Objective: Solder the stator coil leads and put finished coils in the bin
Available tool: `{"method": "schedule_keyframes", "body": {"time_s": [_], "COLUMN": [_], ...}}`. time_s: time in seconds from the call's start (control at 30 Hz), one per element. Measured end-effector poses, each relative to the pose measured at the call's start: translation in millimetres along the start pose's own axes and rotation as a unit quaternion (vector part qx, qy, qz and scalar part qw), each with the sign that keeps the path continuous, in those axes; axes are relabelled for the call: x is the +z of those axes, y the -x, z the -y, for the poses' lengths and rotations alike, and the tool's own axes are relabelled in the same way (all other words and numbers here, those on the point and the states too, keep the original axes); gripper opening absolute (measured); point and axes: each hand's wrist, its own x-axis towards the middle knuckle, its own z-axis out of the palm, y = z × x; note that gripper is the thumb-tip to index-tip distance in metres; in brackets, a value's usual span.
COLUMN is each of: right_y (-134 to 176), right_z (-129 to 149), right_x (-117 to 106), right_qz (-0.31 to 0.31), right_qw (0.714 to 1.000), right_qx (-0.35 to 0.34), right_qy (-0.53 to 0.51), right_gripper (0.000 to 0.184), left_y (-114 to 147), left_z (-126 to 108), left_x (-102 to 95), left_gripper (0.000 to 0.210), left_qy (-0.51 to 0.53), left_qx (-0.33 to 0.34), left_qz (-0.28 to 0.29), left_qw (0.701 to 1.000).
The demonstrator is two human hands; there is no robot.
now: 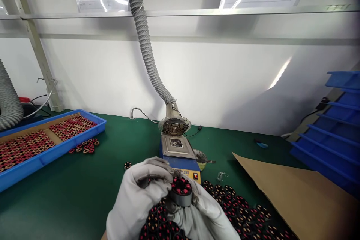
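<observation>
head view: a grey ring (181, 200) with red-and-black coils (180, 186) inside, held above the surface (118, 131).
from here i see the right hand (206, 204) clamped around its side; the left hand (142, 191) meets the rim, though i can't tell whether it grips. i judge the ring stiff, fairly heavy, maybe slippery in gloves, the coils fragile, so i'd hold the outer wall. loose cores (242, 212) lie beyond, a blue tray (42, 162) farther left.
</observation>
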Motion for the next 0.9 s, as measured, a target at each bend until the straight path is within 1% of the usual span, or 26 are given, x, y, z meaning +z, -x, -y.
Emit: {"method": "schedule_keyframes", "body": {"time_s": [0.07,0.1,0.13,0.17,0.23,0.27,0.3,0.33,0.4,0.47,0.5,0.53,0.57,0.6,0.63,0.67,0.7,0.73,0.77,0.8,0.83,0.87,0.9], "right_y": [0,0,0,0,0,0,-1,-1,-4,-9,-11,-13,-14,-14,-14,-13,-11,-9,-8,-7,-7,-7,-9], "right_z": [1,1,2,2,3,3,3,3,4,5,5,4,3,1,-1,-4,-7,-10,-13,-15,-18,-20,-22], "right_x": [-3,-4,-3,-2,1,3,4,5,5,3,2,0,-1,-2,-3,-3,-3,-2,-1,0,1,2,2], "right_qz": [0.009,0.024,0.039,0.048,0.043,0.033,0.023,0.017,0.014,0.006,-0.003,-0.018,-0.039,-0.063,-0.086,-0.098,-0.101,-0.092,-0.073,-0.056,-0.052,-0.062,-0.088], "right_qw": [1.000,0.999,0.998,0.998,0.999,0.999,0.999,0.997,0.996,0.994,0.990,0.982,0.965,0.939,0.905,0.864,0.820,0.776,0.736,0.703,0.679,0.668,0.666], "right_qx": [0.015,0.028,0.036,0.035,0.004,-0.018,-0.037,-0.052,-0.055,-0.068,-0.093,-0.134,-0.192,-0.257,-0.318,-0.374,-0.423,-0.462,-0.486,-0.502,-0.517,-0.528,-0.537], "right_qy": [-0.009,-0.019,-0.026,-0.027,-0.004,0.015,0.032,0.047,0.066,0.085,0.104,0.133,0.172,0.218,0.269,0.322,0.372,0.420,0.465,0.500,0.518,0.521,0.510], "right_gripper": [0.040,0.038,0.036,0.035,0.037,0.038,0.039,0.039,0.038,0.036,0.036,0.036,0.036,0.036,0.035,0.036,0.039,0.043,0.049,0.053,0.056,0.055,0.052], "left_y": [2,2,1,0,-2,-2,-2,-1,2,5,6,6,6,4,2,0,-2,-3,-3,-3,-3,-2,-2], "left_z": [1,0,-1,-2,-4,-5,-5,-5,-4,-4,-3,-3,-3,-2,-2,0,2,4,8,12,16,20,23], "left_x": [-7.2,-9.6,-10.6,-9.9,-4.1,0.0,4.1,7.4,10.2,7.2,4.4,1.4,-1.2,-2.7,-2.7,-1.1,2.1,6.4,11.5,16.5,20.9,24.1,25.7], "left_gripper": [0.017,0.015,0.013,0.012,0.011,0.010,0.010,0.013,0.018,0.021,0.020,0.018,0.015,0.015,0.023,0.036,0.048,0.052,0.048,0.038,0.028,0.021,0.016], "left_qy": [0.019,0.018,0.006,-0.014,-0.056,-0.069,-0.076,-0.083,-0.111,-0.137,-0.137,-0.127,-0.106,-0.070,-0.022,0.030,0.078,0.120,0.151,0.174,0.190,0.210,0.236], "left_qx": [0.012,0.008,-0.006,-0.032,-0.082,-0.089,-0.078,-0.046,0.046,0.116,0.131,0.127,0.100,0.058,0.007,-0.048,-0.093,-0.121,-0.132,-0.130,-0.123,-0.108,-0.092], "left_qz": [-0.046,-0.071,-0.082,-0.077,-0.030,-0.005,0.011,0.020,0.011,-0.020,-0.047,-0.080,-0.103,-0.106,-0.082,-0.034,0.026,0.077,0.103,0.095,0.062,0.017,-0.024], "left_qw": [0.999,0.997,0.997,0.996,0.995,0.994,0.994,0.995,0.993,0.984,0.981,0.980,0.984,0.990,0.996,0.998,0.992,0.982,0.974,0.972,0.972,0.971,0.967]}}
